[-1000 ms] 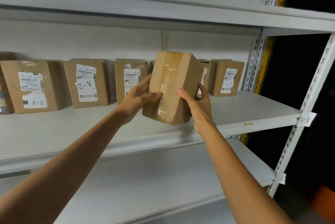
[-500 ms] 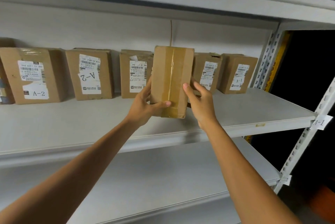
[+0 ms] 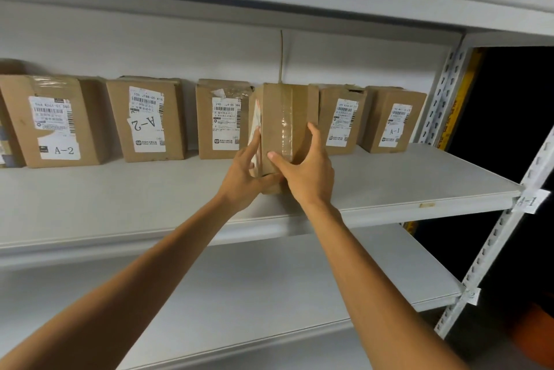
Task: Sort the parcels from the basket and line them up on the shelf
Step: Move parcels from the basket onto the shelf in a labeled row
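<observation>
The parcel is clasped upright at the shelf, the left hand and right hand curled round it.

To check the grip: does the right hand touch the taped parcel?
Touching. The head view shows the right hand gripping the taped parcel: thumb on its front, fingers on its side.
</observation>
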Tool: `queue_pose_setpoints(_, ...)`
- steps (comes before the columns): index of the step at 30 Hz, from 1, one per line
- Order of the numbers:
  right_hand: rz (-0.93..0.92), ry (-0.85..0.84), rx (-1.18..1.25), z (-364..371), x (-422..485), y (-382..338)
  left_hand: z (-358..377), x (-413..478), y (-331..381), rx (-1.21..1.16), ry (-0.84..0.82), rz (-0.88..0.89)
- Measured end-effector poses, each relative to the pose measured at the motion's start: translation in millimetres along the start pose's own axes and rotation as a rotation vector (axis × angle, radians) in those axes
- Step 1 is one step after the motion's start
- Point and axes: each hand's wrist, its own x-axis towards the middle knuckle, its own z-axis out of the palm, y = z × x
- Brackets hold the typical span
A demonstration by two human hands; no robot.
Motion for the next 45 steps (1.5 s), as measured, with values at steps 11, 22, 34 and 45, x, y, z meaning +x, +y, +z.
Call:
queue_pose_setpoints(11, 0.077, -0.007, 0.027, -12, 2, 19, 0, -1, -13, 0.232, -0.117, -0.002)
queue_pose_setpoints(22, 0.137, -0.058, 0.575, -35, -4, 40, -5, 6, 1, -0.169, -0.031, -0.197)
queue_pose_setpoints(34, 0.082, -0.356, 0.75, -18, 1, 34, -36, -39, 13, -0.236, 0.126, -0.181)
queue_pose_setpoints(45, 0.131, -0.279, 0.874, 43, 10, 5, -112, -25, -21, -0.34, -0.104, -0.335)
